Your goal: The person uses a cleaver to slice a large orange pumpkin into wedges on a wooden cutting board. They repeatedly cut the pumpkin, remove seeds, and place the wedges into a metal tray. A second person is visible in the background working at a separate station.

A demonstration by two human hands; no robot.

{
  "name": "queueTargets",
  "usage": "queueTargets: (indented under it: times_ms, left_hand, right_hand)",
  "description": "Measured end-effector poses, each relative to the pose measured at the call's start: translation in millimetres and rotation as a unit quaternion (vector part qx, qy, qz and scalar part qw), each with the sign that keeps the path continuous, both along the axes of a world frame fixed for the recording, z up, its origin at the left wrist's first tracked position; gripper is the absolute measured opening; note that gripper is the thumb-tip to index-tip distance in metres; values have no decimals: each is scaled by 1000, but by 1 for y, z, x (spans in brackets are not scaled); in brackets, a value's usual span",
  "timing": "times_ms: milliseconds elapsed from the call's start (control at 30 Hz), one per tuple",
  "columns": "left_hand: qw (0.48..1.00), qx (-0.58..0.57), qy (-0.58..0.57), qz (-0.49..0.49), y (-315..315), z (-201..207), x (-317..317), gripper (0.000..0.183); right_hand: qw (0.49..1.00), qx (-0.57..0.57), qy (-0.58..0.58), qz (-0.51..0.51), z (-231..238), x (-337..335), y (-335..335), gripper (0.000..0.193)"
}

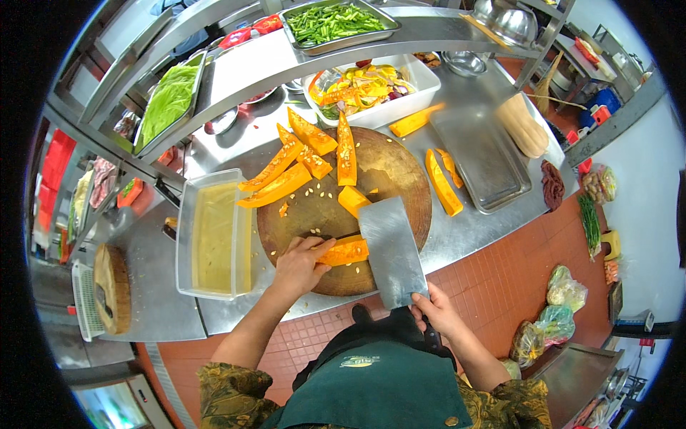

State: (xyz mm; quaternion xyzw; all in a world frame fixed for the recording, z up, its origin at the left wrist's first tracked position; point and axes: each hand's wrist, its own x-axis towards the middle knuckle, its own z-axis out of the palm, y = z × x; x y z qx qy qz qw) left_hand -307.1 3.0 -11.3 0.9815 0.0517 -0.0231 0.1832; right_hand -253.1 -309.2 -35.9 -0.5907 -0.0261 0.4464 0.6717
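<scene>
My left hand [300,266] is closed on a short orange squash wedge [344,251] that lies on the round wooden chopping board [393,171]. In my right hand [437,312] is the handle of a cleaver [391,250]. Its broad blade is right beside the wedge's right end, over the board's right front part. Beyond the blade lies a squash chunk [352,201]. Several long squash wedges [277,184], some with seeds on them, rest across the board's far left side. Loose seeds are scattered over the wood.
Left of the board stands a clear plastic tub [184,236] of yellowish liquid. A white bin [429,89] of scraps is behind. On the right are cut squash pieces [441,184], a metal tray [493,204] and a whole butternut squash [523,127]. A shelf [421,37] runs overhead.
</scene>
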Motion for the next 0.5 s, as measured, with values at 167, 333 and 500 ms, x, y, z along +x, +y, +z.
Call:
queueTargets:
  times_ms: [167, 333, 500]
  left_hand:
    - [1000, 3, -2, -6, 0, -2, 1, 55]
    - [1000, -10, -13, -9, 2, -5, 1, 55]
    - [1000, 7, 0, -1, -1, -1, 2, 56]
  right_hand:
    - [1000, 0, 13, 4, -7, -2, 3, 14]
    - [1000, 10, 10, 5, -12, -2, 12, 15]
    - [1000, 14, -15, 22, -10, -3, 10, 17]
